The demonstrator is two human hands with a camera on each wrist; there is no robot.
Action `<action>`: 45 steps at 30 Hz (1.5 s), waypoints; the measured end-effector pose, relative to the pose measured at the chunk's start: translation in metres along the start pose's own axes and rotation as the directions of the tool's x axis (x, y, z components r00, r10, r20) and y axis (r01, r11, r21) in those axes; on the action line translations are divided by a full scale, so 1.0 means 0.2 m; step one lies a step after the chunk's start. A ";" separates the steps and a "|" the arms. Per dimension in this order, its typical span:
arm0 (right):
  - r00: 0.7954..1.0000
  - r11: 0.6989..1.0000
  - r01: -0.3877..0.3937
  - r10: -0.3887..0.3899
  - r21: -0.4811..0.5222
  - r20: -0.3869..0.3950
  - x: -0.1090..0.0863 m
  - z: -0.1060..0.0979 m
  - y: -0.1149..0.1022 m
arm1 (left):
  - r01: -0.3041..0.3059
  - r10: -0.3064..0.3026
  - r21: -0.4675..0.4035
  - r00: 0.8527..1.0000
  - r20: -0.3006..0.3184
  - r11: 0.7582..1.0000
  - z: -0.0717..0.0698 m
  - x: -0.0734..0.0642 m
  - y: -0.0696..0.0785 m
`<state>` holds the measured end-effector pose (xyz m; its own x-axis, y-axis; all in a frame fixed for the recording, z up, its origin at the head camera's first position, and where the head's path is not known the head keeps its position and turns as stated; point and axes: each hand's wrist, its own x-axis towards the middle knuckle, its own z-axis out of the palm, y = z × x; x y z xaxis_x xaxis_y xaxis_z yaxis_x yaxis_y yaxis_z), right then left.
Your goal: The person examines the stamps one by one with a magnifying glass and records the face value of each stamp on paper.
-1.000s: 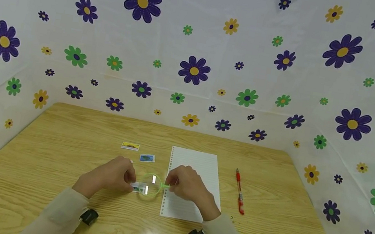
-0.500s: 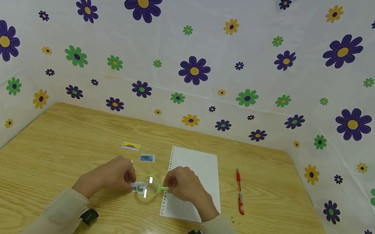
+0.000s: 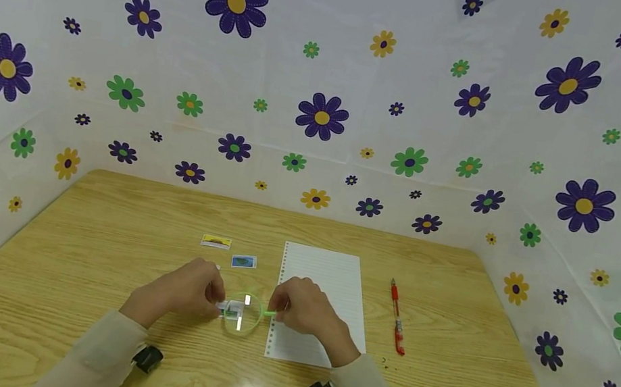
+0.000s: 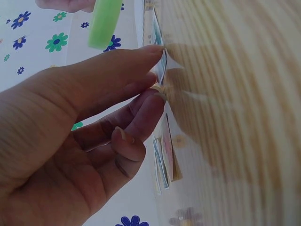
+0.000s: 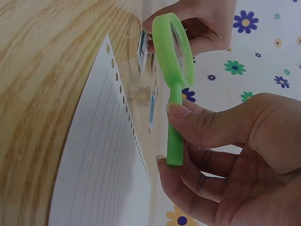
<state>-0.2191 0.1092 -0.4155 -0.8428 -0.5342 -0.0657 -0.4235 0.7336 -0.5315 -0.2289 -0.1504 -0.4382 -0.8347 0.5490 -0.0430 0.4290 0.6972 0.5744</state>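
Note:
My right hand [image 3: 304, 305] holds a green magnifying glass [image 5: 175, 146] by its handle, thumb on one side and curled fingers on the other. Its round lens [image 3: 243, 316] hovers over a small stamp [image 5: 141, 52], apart from the table. With thumb and fingertips my left hand [image 3: 186, 288] pinches the left end of that stamp, low at the tabletop. In the left wrist view the stamp [image 4: 163, 68] appears nearly edge-on, its end at my fingertips. Past the left hand lie a yellow stamp [image 3: 216, 242] and a blue stamp [image 3: 243, 262].
Lined loose-leaf paper [image 3: 327, 278] lies beneath and beyond the right hand. A red pen [image 3: 397, 317] rests to its right, with small dark crumbs [image 3: 384, 362] nearby. Flower-printed cloth [image 3: 330, 73] walls the wooden table [image 3: 129, 211] at the back and sides.
The right hand has shifted the magnifying glass slightly left and nearer to me, so the lens covers more of the stamp. The left hand stays in place.

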 end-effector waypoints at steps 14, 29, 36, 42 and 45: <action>1.000 1.000 0.003 -0.003 -0.012 0.001 0.01 0.01 0.01 | 0.005 -0.005 0.001 1.000 0.004 1.000 -0.01 0.00 0.00; 1.000 1.000 0.008 -0.008 0.006 0.003 0.00 0.02 0.01 | 0.018 -0.018 -0.004 1.000 0.003 1.000 0.00 0.00 0.00; 1.000 1.000 0.000 0.000 0.005 0.005 0.00 0.02 0.01 | 0.010 -0.010 -0.008 1.000 0.002 1.000 0.00 0.00 0.00; 1.000 1.000 -0.010 0.010 -0.002 0.007 0.01 0.01 0.01 | 0.003 -0.003 0.004 1.000 0.003 1.000 0.00 0.00 0.00; 1.000 1.000 -0.009 0.009 0.001 0.002 0.00 0.00 0.01 | 0.006 -0.006 0.004 1.000 0.003 1.000 0.00 0.00 0.00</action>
<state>-0.2198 0.1097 -0.4161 -0.8459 -0.5284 -0.0719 -0.4159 0.7381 -0.5313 -0.2296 -0.1503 -0.4389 -0.8360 0.5465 -0.0487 0.4257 0.7021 0.5709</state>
